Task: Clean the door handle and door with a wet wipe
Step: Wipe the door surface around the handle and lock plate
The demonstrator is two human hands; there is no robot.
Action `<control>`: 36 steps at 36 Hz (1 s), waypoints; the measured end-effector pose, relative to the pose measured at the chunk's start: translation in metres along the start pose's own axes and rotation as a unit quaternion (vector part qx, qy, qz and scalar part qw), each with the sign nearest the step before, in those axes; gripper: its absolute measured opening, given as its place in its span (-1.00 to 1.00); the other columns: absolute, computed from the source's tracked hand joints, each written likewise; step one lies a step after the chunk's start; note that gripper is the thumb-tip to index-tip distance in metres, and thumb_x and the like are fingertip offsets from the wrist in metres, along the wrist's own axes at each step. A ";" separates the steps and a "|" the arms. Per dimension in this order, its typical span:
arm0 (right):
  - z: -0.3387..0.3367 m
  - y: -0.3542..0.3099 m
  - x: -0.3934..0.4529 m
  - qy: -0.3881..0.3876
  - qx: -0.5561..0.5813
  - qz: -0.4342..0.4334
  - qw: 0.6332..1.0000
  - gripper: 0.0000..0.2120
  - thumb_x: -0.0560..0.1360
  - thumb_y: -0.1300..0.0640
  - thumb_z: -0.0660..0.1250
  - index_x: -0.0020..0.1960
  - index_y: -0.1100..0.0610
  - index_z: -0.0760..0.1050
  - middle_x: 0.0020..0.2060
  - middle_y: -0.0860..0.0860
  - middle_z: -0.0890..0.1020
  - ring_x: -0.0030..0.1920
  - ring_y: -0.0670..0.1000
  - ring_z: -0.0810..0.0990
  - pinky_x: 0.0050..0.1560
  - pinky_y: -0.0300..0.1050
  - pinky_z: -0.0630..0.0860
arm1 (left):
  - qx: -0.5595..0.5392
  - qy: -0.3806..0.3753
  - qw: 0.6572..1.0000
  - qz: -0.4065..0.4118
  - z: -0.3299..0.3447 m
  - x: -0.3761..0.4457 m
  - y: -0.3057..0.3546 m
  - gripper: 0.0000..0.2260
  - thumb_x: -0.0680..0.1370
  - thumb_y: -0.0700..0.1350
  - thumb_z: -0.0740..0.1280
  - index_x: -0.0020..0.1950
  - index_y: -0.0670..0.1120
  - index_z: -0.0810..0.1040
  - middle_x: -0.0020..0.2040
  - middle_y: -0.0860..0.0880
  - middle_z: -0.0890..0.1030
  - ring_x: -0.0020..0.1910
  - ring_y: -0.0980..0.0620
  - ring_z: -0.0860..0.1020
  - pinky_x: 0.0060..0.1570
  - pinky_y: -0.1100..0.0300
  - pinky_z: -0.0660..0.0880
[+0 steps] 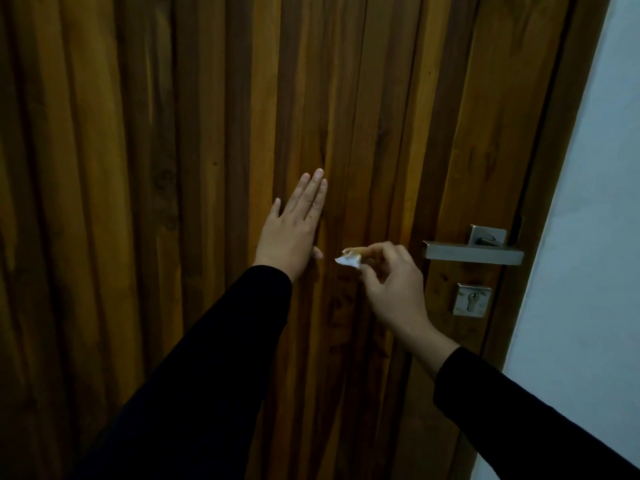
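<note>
1. Brown wooden door (207, 133): vertical slats alternating orange-amber and dark brown, with streaky grain.
2. Crumpled white wet wipe (348, 260): plain white.
3. Rectangular metal door handle (474, 254): matte silver-grey.
4. Square metal keyhole plate (471, 299): same silver-grey.
5. Long black sleeves (214, 368): plain black.
6. Pale wall (595, 202): light bluish-white.

door (207, 133): wooden, slatted | handle (474, 253), keyhole plate (471, 299): mounted right side
</note>
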State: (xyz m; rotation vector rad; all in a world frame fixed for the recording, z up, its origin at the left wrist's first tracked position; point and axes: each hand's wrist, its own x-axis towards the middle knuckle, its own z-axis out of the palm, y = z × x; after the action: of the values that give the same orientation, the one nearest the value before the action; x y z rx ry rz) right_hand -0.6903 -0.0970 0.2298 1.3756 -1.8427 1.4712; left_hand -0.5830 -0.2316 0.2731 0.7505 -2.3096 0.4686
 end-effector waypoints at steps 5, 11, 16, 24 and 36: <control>-0.001 0.005 0.007 -0.003 -0.043 -0.068 0.997 -0.85 0.46 0.25 0.36 0.03 0.14 0.54 -0.04 -0.06 0.47 -0.05 -0.13 0.46 -0.10 -0.39 0.44 | 0.024 0.021 0.999 -0.026 0.002 -0.004 0.007 -0.07 0.52 0.01 0.35 0.50 -0.08 -0.38 0.49 -0.02 -0.40 0.47 0.02 -0.33 0.46 -0.04 0.02; 0.000 0.010 0.016 -0.003 -0.121 -0.156 0.980 -0.88 0.43 0.31 0.37 -0.03 0.27 0.56 0.08 0.11 0.52 0.05 -0.04 0.47 0.01 -0.35 0.38 | 0.014 0.044 0.997 -0.055 0.010 -0.018 0.019 -0.18 0.58 -0.01 0.26 0.47 -0.10 -0.36 0.45 -0.02 -0.41 0.52 -0.01 -0.25 0.45 0.00 0.06; 0.002 0.009 0.023 -0.028 -0.151 -0.226 0.962 -0.91 0.38 0.37 0.39 -0.11 0.29 0.58 -0.10 0.14 0.59 -0.07 0.08 0.53 -0.14 -0.15 0.51 | -0.020 0.051 0.997 -0.046 0.015 -0.023 0.019 -0.27 0.61 -0.06 0.20 0.47 -0.09 -0.35 0.45 0.00 -0.39 0.49 0.02 -0.28 0.46 0.05 0.02; 0.007 0.017 0.025 -0.048 -0.205 -0.274 0.939 -0.87 0.50 0.33 0.29 -0.01 0.24 0.59 -0.16 0.12 0.57 -0.16 0.08 0.50 -0.32 -0.18 0.40 | -0.024 0.032 0.999 -0.020 0.010 -0.026 0.012 -0.20 0.58 -0.01 0.25 0.45 -0.06 -0.37 0.42 0.01 -0.44 0.51 -0.01 -0.25 0.47 0.04 -0.02; 0.016 0.040 0.012 -0.083 -0.217 -0.327 0.916 -0.92 0.47 0.26 0.34 -0.08 0.24 0.60 -0.09 0.11 0.59 -0.10 0.07 0.53 -0.33 -0.13 0.58 | 0.012 -0.021 1.000 -0.020 0.009 -0.030 0.012 0.26 0.26 0.05 0.57 0.46 -0.12 -0.44 0.48 -0.04 -0.45 0.49 -0.03 -0.33 0.47 0.05 -0.04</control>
State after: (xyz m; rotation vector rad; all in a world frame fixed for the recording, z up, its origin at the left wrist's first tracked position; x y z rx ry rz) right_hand -0.7261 -0.1186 0.2130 1.6791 -1.4462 0.5843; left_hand -0.5761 -0.2152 0.2450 0.8238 -2.3273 0.4676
